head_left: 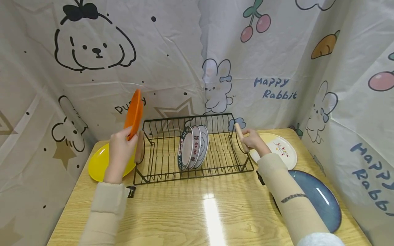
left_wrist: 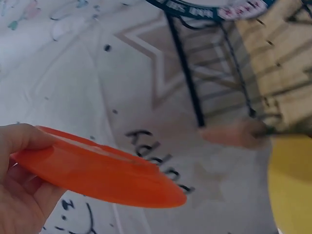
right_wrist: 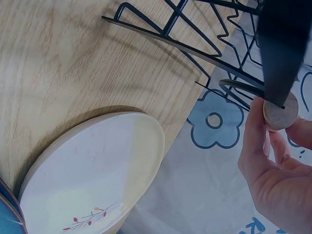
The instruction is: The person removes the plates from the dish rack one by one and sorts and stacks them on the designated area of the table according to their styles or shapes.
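My left hand (head_left: 119,148) pinches an orange plate (head_left: 134,111) by its lower edge, holding it raised and nearly on edge above the left end of a black wire dish rack (head_left: 197,177). In the left wrist view, the thumb lies on one face of the orange plate (left_wrist: 107,175), the fingers behind it. Several patterned plates (head_left: 186,148) stand upright in the rack's middle slots. My right hand (head_left: 253,140) holds the rack's right wooden handle (head_left: 241,136); the right wrist view shows its fingers around the handle's end (right_wrist: 282,113).
A yellow plate (head_left: 98,164) lies left of the rack, partly behind my left arm. On the right lie a white-and-cream plate (head_left: 284,153) with a sprig pattern and a blue plate (head_left: 323,201), partly under my right sleeve. A printed curtain (head_left: 172,75) surrounds the wooden table (head_left: 172,212).
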The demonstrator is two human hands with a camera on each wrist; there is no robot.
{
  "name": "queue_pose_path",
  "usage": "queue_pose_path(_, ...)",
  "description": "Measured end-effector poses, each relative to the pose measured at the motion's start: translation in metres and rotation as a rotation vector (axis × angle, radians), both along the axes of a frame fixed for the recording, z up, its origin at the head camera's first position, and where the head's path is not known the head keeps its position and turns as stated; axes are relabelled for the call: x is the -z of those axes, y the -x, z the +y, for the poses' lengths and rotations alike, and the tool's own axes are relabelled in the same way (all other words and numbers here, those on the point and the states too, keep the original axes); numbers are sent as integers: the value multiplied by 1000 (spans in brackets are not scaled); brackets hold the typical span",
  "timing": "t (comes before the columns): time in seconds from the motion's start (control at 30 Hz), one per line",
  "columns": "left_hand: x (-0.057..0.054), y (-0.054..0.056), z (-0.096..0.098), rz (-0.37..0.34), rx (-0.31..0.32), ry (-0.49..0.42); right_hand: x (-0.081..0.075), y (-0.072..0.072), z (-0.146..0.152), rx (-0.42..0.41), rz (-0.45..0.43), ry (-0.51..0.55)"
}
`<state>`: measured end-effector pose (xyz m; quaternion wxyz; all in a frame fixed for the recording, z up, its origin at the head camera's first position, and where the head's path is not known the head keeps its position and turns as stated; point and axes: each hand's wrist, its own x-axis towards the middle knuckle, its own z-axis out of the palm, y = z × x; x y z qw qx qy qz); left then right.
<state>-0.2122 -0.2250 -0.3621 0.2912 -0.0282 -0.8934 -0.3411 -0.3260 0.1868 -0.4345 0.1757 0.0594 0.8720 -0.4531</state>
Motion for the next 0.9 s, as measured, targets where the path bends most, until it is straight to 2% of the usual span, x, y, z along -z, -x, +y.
queue_pose_path(0.17, 16, 0, -17, -2, -58, 104, -1, -1, 0, 7, -2, 3)
queue_pose_path(0.3, 29, -2, -29, -67, -93, 180, -1, -1, 0, 4, 1, 2)
queue_pose_path(0.43, 43, -4, -39, -125, -92, 245, 0, 0, 0, 4, 3, 2)
queue_pose_path(0.7, 80, -9, -58, -253, -110, 382, -1, -1, 0, 3, 3, -3)
queue_pose_path(0.9, 101, -13, -66, -295, -103, 483, -1, -1, -1, 4, -1, -10)
